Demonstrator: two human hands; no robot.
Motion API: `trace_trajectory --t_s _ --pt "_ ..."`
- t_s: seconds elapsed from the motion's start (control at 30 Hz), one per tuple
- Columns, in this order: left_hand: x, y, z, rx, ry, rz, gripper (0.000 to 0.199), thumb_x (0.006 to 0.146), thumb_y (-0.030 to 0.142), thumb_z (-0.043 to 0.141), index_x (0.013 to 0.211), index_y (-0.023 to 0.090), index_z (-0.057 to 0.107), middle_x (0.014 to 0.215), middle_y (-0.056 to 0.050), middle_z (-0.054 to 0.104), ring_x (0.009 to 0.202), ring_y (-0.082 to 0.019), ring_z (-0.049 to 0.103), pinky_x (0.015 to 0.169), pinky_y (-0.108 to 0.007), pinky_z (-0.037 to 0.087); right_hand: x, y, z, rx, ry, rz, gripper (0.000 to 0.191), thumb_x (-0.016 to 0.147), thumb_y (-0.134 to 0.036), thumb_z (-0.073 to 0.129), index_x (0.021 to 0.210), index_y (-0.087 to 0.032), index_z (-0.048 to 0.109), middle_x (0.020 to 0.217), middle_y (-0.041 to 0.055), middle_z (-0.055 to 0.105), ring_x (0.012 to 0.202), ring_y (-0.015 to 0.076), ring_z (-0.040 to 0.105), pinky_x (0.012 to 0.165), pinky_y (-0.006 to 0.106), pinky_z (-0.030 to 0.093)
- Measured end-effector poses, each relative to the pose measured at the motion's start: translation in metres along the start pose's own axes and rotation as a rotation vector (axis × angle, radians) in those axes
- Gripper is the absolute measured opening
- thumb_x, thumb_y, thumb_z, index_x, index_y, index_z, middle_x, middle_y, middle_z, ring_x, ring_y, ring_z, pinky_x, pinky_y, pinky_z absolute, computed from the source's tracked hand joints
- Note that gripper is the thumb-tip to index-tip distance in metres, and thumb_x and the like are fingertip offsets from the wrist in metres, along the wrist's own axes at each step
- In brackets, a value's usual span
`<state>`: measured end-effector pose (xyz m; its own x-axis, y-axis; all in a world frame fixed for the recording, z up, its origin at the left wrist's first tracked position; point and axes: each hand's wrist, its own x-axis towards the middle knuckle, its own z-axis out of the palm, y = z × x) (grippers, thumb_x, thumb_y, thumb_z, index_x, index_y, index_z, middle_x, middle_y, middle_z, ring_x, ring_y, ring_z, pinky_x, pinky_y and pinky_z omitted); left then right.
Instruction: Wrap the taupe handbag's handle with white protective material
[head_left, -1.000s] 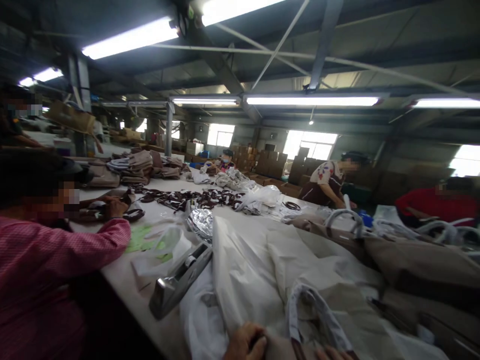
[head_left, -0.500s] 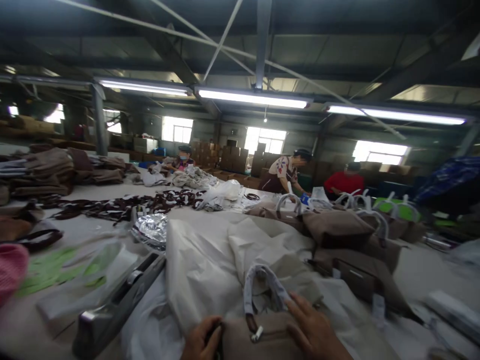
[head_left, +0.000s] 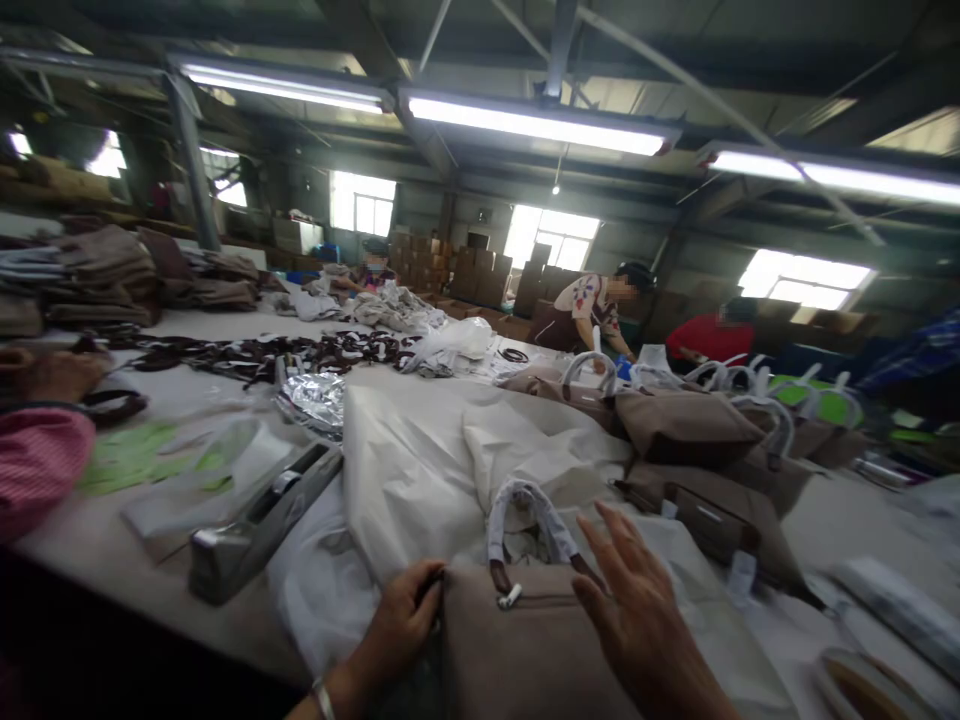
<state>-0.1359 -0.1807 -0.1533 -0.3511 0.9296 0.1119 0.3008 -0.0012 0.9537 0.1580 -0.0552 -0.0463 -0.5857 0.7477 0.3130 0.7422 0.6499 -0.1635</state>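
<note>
Head view: bag, wrapped handle raised.
Left hand: fingers pinch bag's left edge.
Right hand: fingers spread at bag's right edge.
Dispenser: left of bag.

The left hand is pinching, its fingers curling inward and its thumb lying close against them, while the left wrist is angling up from the bottom edge. The right hand is slanting up and leftward, back showing, its fingers spreading and its thumb standing apart. The right wrist is trailing toward the lower right.
</note>
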Motion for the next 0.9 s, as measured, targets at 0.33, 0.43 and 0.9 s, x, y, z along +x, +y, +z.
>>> trace_trajectory --t_s 0.33,0.43,0.9 --pt "-0.006 0.013 0.001 0.035 0.022 0.032 0.041 0.093 0.048 0.051 0.111 0.019 0.073 0.112 -0.012 0.074 0.109 -0.029 0.068 0.103 -0.042 0.054 0.0 -0.077 0.018 0.087 -0.518 -0.057 0.065 0.104 -0.057 0.048 0.163 -0.028 0.047 0.169 0.0055 0.043 0.159 0.0385 0.036 0.131 0.066 0.026" --pt "-0.007 0.023 -0.006 0.082 0.002 0.055 0.038 0.092 0.043 0.052 0.114 0.02 0.073 0.113 -0.011 0.074 0.111 -0.028 0.068 0.103 -0.04 0.054 -0.004 -0.07 0.013 0.102 -0.497 -0.056 0.065 0.103 -0.053 0.049 0.161 -0.023 0.051 0.168 0.0074 0.044 0.159 0.0378 0.037 0.131 0.063 0.027" --pt "0.012 0.025 -0.145 1.137 0.143 -0.152 0.043 0.102 0.025 0.028 0.094 0.017 0.069 0.1 -0.015 0.07 0.09 -0.031 0.071 0.072 -0.038 0.05 -0.018 -0.077 0.004 0.202 -0.377 -0.017 0.059 0.101 -0.042 0.054 0.156 -0.019 0.057 0.163 0.0105 0.053 0.156 0.0366 0.042 0.132 0.061 0.026"
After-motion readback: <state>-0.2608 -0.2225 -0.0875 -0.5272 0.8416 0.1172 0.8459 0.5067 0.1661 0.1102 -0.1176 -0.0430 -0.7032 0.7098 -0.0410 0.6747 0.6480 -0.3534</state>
